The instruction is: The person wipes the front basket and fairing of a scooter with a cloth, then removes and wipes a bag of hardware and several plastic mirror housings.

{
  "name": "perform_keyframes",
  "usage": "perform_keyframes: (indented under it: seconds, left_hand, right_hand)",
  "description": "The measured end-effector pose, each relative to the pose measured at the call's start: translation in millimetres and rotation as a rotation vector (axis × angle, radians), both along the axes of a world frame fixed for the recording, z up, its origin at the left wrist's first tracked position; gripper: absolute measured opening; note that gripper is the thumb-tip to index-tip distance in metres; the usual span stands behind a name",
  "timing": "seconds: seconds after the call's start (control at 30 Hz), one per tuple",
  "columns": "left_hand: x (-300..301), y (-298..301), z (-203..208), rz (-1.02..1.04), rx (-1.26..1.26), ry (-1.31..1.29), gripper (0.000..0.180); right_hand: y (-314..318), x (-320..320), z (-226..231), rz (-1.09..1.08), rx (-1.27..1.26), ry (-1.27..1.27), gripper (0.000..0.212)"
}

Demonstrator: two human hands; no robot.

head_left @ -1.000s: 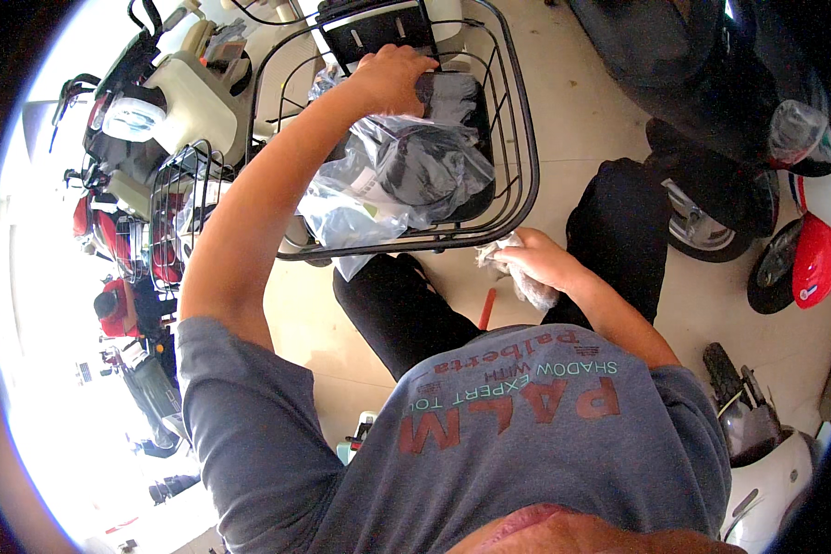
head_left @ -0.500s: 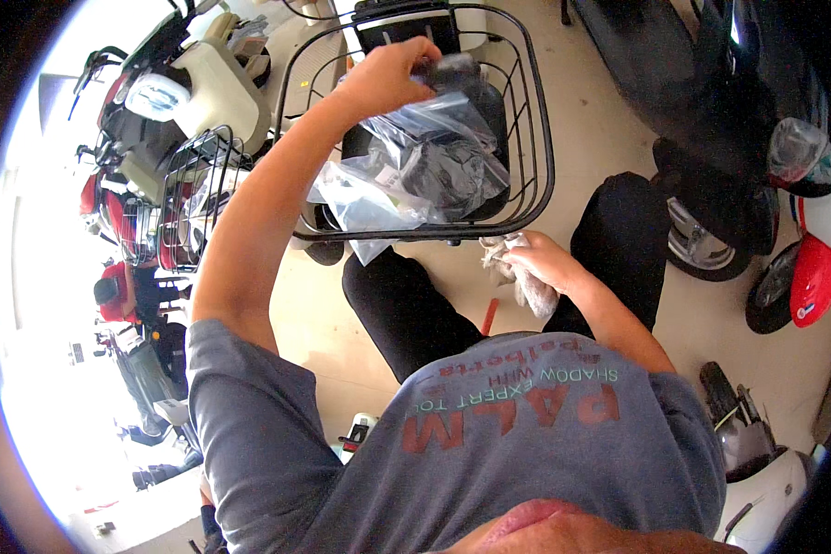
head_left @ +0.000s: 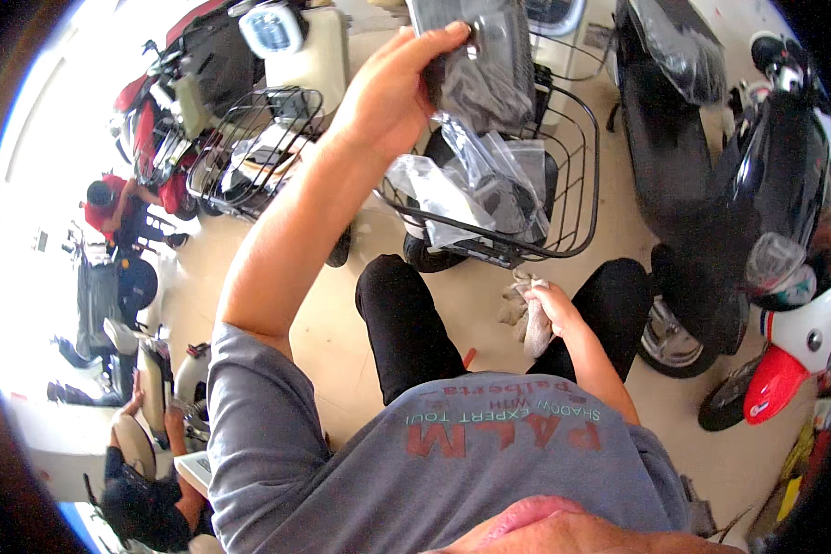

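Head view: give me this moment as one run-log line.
left hand: holding dark plastic-wrapped item | right hand: gripping whitish cloth | black wire basket: clear plastic bags inside

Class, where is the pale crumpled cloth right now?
In the head view, right of centre, the pale cloth is in the right hand, just below the black wire basket.

Dark grey packet [head_left: 489,72], off-white cloth bundle [head_left: 536,331], black basket [head_left: 596,175], black trousers [head_left: 399,319].
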State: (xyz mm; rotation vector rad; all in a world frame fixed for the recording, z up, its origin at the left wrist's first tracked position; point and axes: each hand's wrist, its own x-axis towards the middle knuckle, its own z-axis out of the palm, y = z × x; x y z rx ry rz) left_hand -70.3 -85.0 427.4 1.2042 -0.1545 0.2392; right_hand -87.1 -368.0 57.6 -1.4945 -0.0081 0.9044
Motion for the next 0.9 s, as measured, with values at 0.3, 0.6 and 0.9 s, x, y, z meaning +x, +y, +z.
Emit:
perform_keyframes:
  seconds: [0.3, 0.6, 0.9]
  left_hand:
    - [-147.7, -6.3, -36.2, 0.100, -0.271, 0.110, 0.030]
    - [-216.9, -11.7, -132.0, 0.244, -0.757, 0.345, 0.029]
    - [-230.6, -24.0, -261.9, -0.062, -0.947, 0.401, 0.062]
  right_hand:
    - [-6.2, 7.3, -24.4, -0.309, -0.116, 0.225, 0.022]
    - [-20.2, -7.5, -34.9, -0.355, 0.085, 0.405, 0.042]
    - [-19.8, -30.0, -53.5, -0.260, 0.205, 0.534, 0.046]
